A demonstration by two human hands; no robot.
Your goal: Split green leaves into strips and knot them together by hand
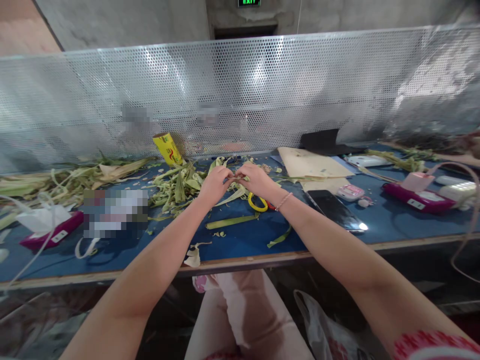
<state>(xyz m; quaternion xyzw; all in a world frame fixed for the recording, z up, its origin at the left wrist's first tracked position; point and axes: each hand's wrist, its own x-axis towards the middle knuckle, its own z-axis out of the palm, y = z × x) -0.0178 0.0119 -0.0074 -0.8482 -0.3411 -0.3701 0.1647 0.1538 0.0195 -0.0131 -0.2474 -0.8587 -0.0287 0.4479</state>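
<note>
At a blue surface (243, 245), the left hand (217, 181) and right hand (255, 180) pinched a thin plant strip (238, 178) between them beside a leafy heap (182, 186), each grip narrow, apparently to steady it from both sides.

The left arm (153, 250) and right arm (333, 245) reach forward, converging. The left hand (216, 183) and right hand (257, 179) nearly meet, both curled in a pinch.
</note>
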